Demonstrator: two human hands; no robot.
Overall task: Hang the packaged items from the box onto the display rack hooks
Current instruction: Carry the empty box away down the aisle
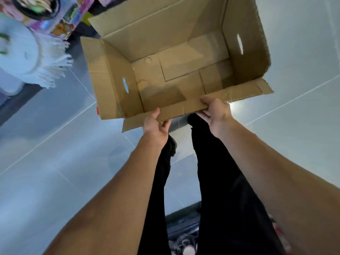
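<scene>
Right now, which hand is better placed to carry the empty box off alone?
Neither clearly: left hand and right hand both hold the near flap of the empty brown cardboard box. Right probably, its grip being nearer the flap's middle.

This looks like a shop. Far left, bright printed packages point(60, 19) crowd together on a dark display, beside a white fringed item point(42, 57). The floor point(55, 162) is large glossy pale tiles. An open cardboard box point(173, 57) of the stock-carton kind stands on it.
</scene>
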